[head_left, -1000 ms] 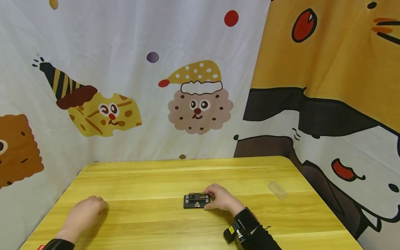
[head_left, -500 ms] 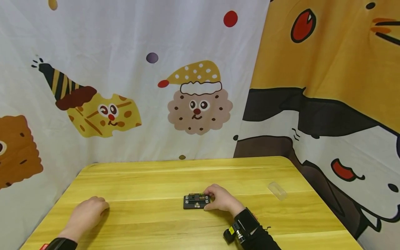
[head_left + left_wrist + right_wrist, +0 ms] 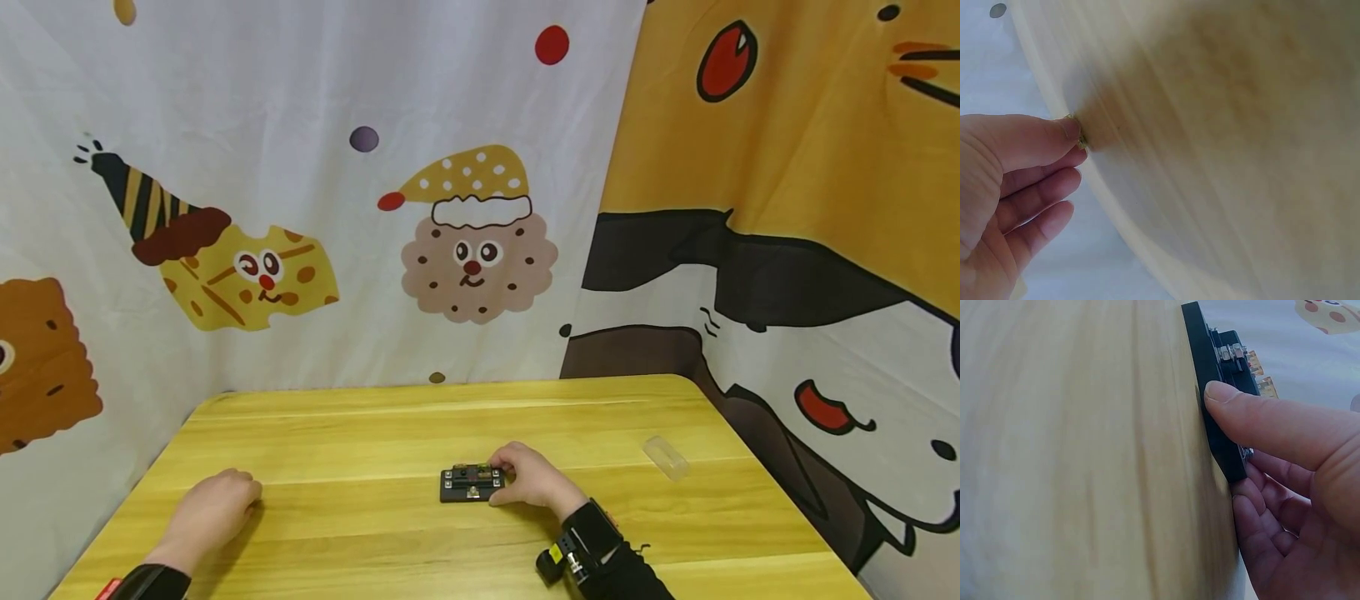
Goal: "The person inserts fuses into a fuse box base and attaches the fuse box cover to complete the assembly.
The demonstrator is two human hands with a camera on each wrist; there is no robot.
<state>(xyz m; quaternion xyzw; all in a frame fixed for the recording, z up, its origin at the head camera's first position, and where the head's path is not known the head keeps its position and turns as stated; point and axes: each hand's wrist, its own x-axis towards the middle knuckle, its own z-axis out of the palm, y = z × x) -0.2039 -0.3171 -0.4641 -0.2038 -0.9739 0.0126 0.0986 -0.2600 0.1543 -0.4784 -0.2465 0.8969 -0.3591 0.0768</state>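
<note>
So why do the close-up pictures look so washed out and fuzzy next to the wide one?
Head view: even light, sharp, soft shadow by the left hand. Left wrist view: table pale and blurred. Right wrist view: right hand and black block fairly sharp, wood overexposed.

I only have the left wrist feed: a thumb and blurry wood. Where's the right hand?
Observer: The right hand is at a small black fuse block mid-table.
Operator: Gripping it?
Observer: The thumb presses its near edge; other fingers curl round its end.
Operator: Anything else on the table?
Observer: A clear plastic cover lies to the right, apart from the hand.
</note>
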